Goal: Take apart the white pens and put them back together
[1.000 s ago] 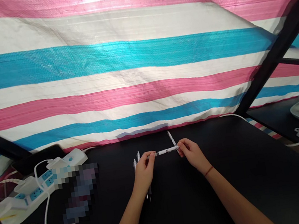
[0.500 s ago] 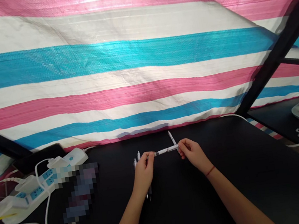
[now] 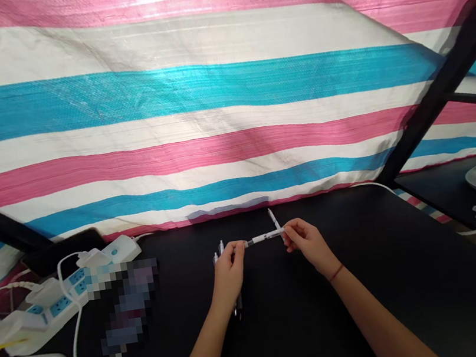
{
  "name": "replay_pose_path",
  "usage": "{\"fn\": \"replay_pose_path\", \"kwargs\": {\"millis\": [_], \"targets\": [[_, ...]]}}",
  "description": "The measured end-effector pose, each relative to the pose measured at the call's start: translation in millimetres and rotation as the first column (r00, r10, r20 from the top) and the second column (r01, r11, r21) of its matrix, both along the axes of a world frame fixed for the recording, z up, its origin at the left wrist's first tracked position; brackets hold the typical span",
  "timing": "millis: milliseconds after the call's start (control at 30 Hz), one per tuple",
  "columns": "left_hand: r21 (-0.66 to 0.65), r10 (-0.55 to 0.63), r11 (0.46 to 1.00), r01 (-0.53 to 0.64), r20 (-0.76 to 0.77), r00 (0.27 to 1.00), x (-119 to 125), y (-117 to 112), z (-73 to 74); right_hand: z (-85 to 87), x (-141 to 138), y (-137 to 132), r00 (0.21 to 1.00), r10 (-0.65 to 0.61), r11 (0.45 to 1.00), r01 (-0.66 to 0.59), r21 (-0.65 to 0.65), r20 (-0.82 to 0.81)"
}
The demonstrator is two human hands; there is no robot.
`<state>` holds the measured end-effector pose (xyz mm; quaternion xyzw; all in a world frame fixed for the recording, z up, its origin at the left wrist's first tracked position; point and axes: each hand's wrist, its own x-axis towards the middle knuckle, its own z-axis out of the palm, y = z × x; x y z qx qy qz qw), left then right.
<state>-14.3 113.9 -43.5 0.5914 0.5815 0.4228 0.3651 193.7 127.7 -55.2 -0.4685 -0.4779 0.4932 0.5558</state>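
Pen (image 3: 264,237) is held just above a black table (image 3: 373,307), out in front of the body. It is pinched at one end by the left hand (image 3: 230,275) and at the other end by the right hand (image 3: 308,245), so the hands are apart but both are closed on it. A second pen (image 3: 273,218) is seen tilted by the right hand. Its low end is hidden, so whether it is held cannot be told. Two more pens (image 3: 220,248) are seen by the left hand, partly covered by it. The held pen is judged to be light, stiff and a bit slick, so it may be best taken by its body with firm fingers. A power strip (image 3: 55,307) is set on the table's left side, and a striped tarp (image 3: 171,152) is hung behind.
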Motion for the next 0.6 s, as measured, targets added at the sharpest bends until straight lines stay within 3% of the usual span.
{"fn": "replay_pose_path", "kwargs": {"millis": [233,433,600], "targets": [[-0.003,0.0,1.0,0.0,0.087,0.996,-0.4,1.7,-1.0,7.7,2.4,-2.1,0.993,-0.021,0.999,0.016,-0.045,-0.113],[0.003,-0.034,0.999,0.034,0.27,0.962,0.1,4.7,-6.5,9.1,4.1,-0.6,0.959,-0.106,0.991,0.08,-0.107,-0.264],[0.007,-0.027,1.0,0.026,0.274,0.961,0.4,5.2,-8.4,6.4,7.8,2.0,0.927,-0.182,0.981,0.148,-0.127,-0.327]]}}
